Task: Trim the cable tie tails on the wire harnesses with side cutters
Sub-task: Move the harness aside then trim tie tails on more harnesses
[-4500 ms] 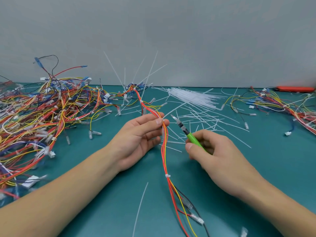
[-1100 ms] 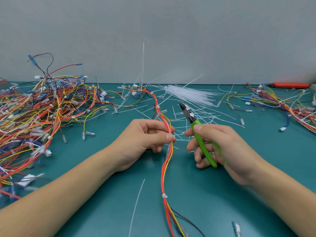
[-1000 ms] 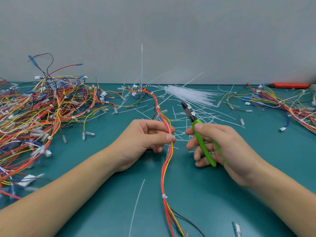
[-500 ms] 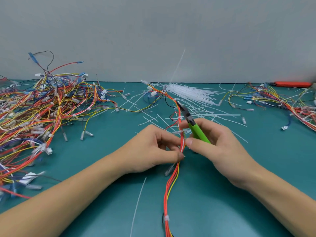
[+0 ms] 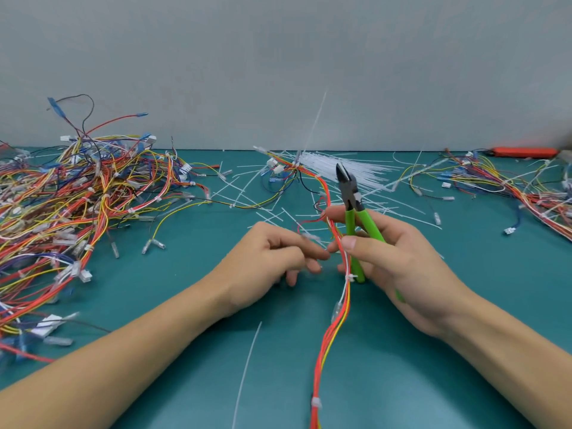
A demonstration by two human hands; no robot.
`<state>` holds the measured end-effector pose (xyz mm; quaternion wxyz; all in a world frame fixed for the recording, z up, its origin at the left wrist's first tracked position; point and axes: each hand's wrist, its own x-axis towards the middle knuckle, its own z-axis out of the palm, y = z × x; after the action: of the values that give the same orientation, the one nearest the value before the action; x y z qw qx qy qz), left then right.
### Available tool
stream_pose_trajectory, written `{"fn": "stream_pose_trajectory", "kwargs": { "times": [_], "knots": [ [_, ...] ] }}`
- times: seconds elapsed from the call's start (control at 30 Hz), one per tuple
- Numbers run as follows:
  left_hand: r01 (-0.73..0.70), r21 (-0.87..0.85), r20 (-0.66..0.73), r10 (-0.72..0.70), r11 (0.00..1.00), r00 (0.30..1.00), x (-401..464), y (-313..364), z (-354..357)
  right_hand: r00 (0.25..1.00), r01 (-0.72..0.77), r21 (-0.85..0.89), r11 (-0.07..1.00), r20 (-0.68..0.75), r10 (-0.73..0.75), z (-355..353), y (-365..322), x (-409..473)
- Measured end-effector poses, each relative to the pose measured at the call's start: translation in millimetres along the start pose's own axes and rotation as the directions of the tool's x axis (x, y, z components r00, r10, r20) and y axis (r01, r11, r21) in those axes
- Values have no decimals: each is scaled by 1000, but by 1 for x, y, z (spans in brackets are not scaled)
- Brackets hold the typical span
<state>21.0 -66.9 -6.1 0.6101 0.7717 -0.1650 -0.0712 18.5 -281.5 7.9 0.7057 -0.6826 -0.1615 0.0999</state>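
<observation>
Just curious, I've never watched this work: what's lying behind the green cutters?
Behind the cutters lies a bundle of white cable ties with cut tails scattered around on the mat. The right hand covers the lower handles.

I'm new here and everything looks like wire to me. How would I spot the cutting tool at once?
Start at the teal table and find the right hand near its middle. The side cutters stand up out of that grip. Their bright green handles and dark pointed tips match nothing among the wires.

left hand (image 5: 272,258): fingers loosely curled | right hand (image 5: 399,261): gripping, thumb forward
</observation>
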Motion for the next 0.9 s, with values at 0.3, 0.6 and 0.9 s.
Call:
{"fn": "stream_pose_trajectory", "kwargs": {
  "times": [0.3,0.6,0.9],
  "knots": [
    [14,-508,-228,-150,861,962,8,-6,-14,992,34,-61,998,122,-26,0,0,-4],
    [37,-421,-69,-72,906,995,6,-1,-12,980,19,-72,997,200,-4,7,-2,-7],
    [42,-363,-62,-69,931,996,6,0,-12,989,76,-229,970,144,-44,12,-2,-10]
  ]
}}
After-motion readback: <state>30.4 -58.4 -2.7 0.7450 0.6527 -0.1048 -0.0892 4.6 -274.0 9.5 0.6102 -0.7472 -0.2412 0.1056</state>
